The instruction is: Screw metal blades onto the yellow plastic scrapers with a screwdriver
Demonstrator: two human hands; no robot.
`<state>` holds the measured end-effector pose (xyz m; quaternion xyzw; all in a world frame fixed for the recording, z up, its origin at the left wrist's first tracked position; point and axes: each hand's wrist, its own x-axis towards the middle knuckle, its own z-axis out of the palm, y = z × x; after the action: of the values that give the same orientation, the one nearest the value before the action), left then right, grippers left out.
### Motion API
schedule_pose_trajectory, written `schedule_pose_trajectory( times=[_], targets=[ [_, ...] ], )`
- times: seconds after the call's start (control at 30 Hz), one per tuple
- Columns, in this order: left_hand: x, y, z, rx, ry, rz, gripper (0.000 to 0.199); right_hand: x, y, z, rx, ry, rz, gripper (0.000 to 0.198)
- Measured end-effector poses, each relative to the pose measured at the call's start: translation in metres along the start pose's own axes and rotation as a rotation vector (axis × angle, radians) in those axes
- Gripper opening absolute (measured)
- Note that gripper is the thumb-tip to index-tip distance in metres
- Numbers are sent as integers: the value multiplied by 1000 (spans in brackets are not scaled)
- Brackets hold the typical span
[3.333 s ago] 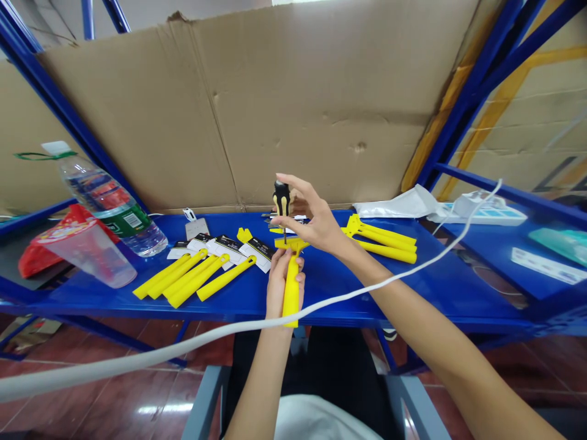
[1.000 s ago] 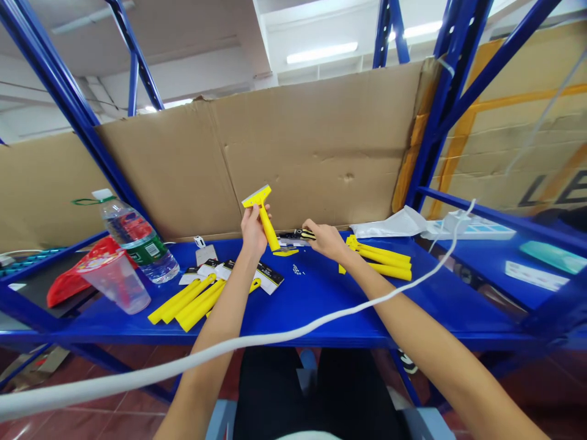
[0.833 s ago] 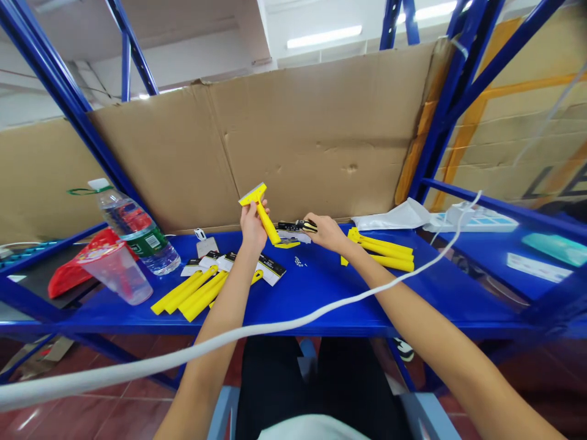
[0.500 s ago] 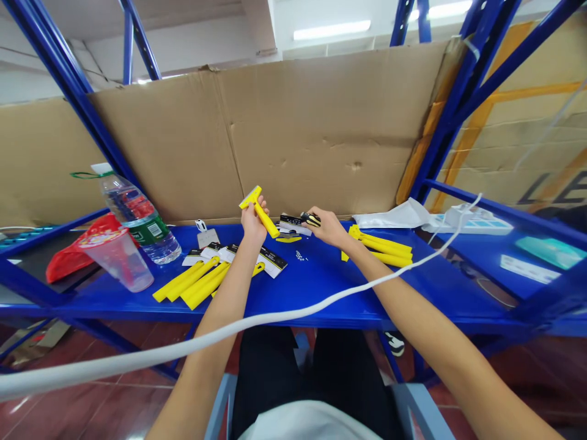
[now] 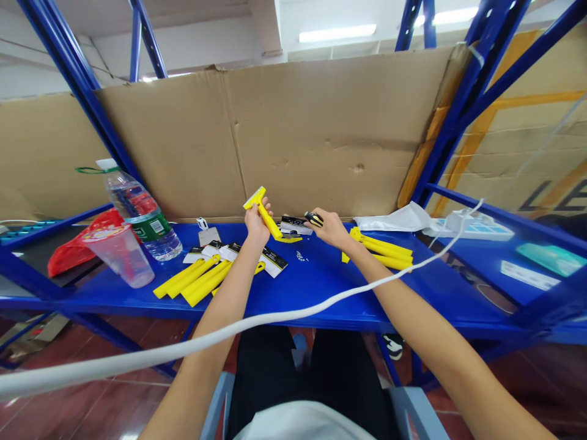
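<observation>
My left hand is closed around a yellow scraper, its wide head raised toward the upper left and its handle slanting down to the right. My right hand grips a black-and-yellow screwdriver by the handle; its shaft cannot be made out. The two hands are apart above the blue shelf. Between and below them lie small screws and a flat yellow part. Black-and-white packets lie beside my left forearm, partly hidden by it.
Yellow scraper handles lie at left, more yellow parts at right. A water bottle and a plastic cup stand at far left. A white cable crosses in front of my forearms. Cardboard closes the back.
Both hands keep their holds, with barely any shift. The scraper has moved slightly to the right along with my left hand, and the whole view has shifted a little.
</observation>
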<state>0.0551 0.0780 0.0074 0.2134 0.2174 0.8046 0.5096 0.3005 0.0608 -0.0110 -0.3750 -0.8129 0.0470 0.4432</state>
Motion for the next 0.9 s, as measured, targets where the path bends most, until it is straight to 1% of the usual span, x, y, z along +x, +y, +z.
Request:
schedule_pose_trajectory(
  times=[0.13, 0.23, 0.33, 0.43, 0.57, 0.63, 0.7, 0.8, 0.9],
  targets=[
    [6, 7, -2, -15, 16, 49, 30, 2, -1, 0, -27, -12, -76, 15],
    [8, 15, -4, -27, 17, 81, 31, 2, -1, -3, -76, -45, -103, 13],
    [7, 20, -3, -45, 19, 110, 32, 0, -5, -6, -143, -109, -101, 10],
    [4, 23, 0, -64, 13, 142, 28, -3, -12, -9, -216, -175, -85, 10],
    [-1, 28, 6, -79, -10, 183, 18, -5, -23, -12, -301, -260, -85, 17],
    [-5, 31, 10, -84, -48, 204, 14, -6, -27, -12, -324, -291, -95, 21],
    [-9, 33, 14, -84, -114, 215, 14, -6, -30, -13, -331, -313, -111, 24],
    [-17, 36, 21, -90, -214, 213, 18, -7, -33, -11, -329, -332, -133, 35],
    [-26, 39, 29, -95, -258, 214, 25, -7, -34, -9, -332, -343, -136, 45]
  ],
)
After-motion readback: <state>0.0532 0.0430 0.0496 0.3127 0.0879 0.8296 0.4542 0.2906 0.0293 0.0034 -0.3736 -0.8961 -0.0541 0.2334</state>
